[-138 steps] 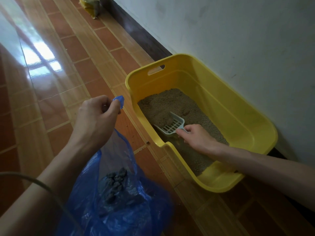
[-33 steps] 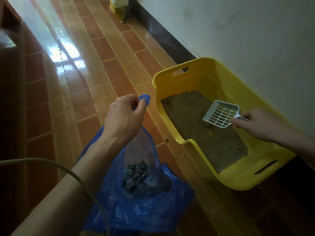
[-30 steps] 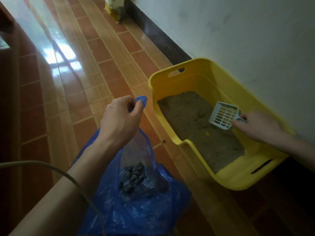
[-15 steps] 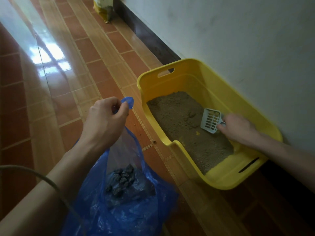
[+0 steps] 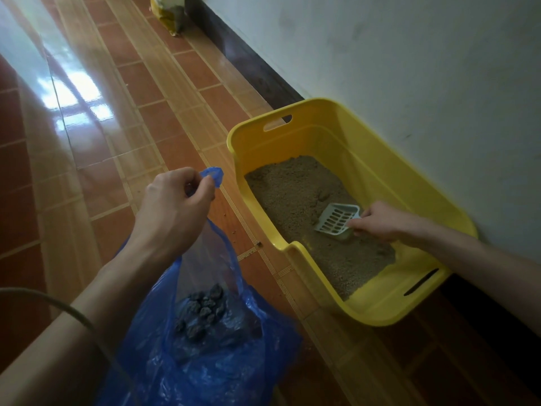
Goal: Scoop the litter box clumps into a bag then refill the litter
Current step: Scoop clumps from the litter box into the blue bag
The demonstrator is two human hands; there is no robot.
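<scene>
A yellow litter box (image 5: pixel 380 177) stands on the floor against the white wall, with tan litter (image 5: pixel 295 189) in its bottom. My right hand (image 5: pixel 377 219) grips the handle of a pale slotted scoop (image 5: pixel 336 221), whose blade rests on the litter near the box's middle. My left hand (image 5: pixel 172 209) pinches the handle of a blue plastic bag (image 5: pixel 222 361) and holds it up to the left of the box. Dark grey clumps (image 5: pixel 202 315) lie inside the bag.
The floor is glossy red and tan tile (image 5: pixel 96 148). A yellow litter sack (image 5: pixel 169 13) leans against the dark skirting board far up the wall. A thin cable (image 5: pixel 44 300) crosses over my left forearm.
My right hand has lowered the scoop from above the litter box's right side down onto the litter. My left hand keeps holding the bag up.
</scene>
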